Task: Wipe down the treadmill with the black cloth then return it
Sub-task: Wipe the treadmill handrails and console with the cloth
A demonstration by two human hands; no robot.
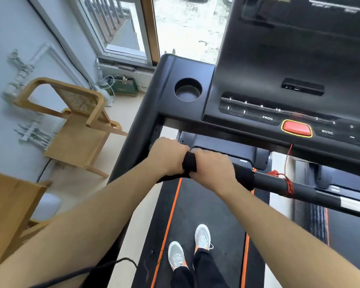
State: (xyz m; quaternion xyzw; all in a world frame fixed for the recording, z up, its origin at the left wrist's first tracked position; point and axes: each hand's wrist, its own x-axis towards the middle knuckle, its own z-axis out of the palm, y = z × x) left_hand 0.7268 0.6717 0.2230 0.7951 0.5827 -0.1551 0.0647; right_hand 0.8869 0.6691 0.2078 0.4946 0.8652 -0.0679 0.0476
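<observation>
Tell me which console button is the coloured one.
The red rectangular button with a yellow rim, between the PROG label and the MODE label. All the other controls are black with white markings.

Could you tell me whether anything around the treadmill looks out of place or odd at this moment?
Only one small thing: the red safety cord is wound around the handlebar rather than hanging free from the console. Otherwise both hands, left hand and right hand, grip the black cloth on the bar, and nothing looks spilled or damaged.
</observation>
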